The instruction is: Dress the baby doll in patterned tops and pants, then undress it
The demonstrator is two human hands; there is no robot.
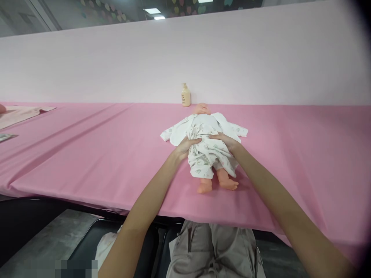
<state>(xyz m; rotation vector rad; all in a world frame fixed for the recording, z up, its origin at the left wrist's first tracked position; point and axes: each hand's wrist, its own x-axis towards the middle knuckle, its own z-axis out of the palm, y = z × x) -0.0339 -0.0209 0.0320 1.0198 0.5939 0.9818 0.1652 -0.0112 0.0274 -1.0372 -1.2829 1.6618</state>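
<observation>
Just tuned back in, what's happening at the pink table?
A person has both hands on a doll lying on the pink cover. The left hand and right hand hold the patterned trousers at either side of its waist, thumbs on top. Its bare feet stick out of the legs. A bottle stands beyond its head, near the wall.

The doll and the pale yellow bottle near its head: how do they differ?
Pose: the doll lies stretched out, while the bottle stands upright.
Size: the doll looks far larger than the bottle.
Look: the doll wears whitish clothing with small prints, its feet bare; the bottle is pale yellow, with lettering.
Contact: fingers touch the doll's clothing; none touch the bottle.
Shared: both rest on the pink cover.
</observation>
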